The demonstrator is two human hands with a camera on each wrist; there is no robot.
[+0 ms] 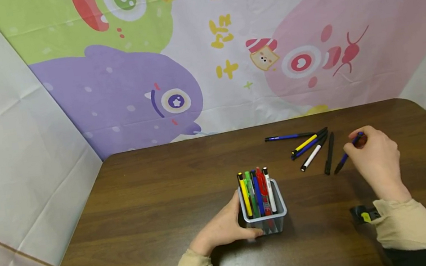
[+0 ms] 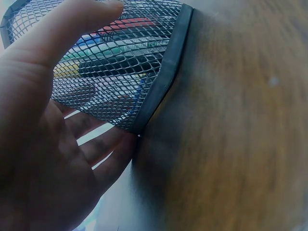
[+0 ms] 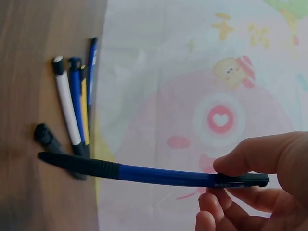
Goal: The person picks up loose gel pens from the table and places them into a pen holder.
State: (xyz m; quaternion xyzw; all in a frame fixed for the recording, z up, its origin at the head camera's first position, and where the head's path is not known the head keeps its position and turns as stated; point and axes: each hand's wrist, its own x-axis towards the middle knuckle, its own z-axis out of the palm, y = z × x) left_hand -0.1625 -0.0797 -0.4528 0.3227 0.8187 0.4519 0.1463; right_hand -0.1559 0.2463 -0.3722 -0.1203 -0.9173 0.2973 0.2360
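My right hand (image 1: 378, 159) pinches a blue pen (image 3: 163, 176) with black ends between thumb and fingers, near its clip end. The pen slants down, its dark tip low over the table at the right. Around the left side of a mesh pen holder (image 1: 276, 225) is my left hand (image 1: 226, 225), thumb across the near wall and fingers behind. Upright in the holder stand several pens: a yellow one (image 1: 245, 196), green ones, a blue one, a red one (image 1: 263, 191) and a white one (image 1: 269, 191). The mesh and dark base frame (image 2: 166, 72) show in the left wrist view.
Several pens lie on the brown table (image 1: 145, 206) left of my right hand: a black pen (image 1: 329, 155), a white pen (image 1: 311, 157), a yellow pen (image 1: 305, 143) and blue ones, one of them (image 1: 285, 137) farther back. A cartoon-printed cloth (image 1: 231, 89) hangs behind the table.
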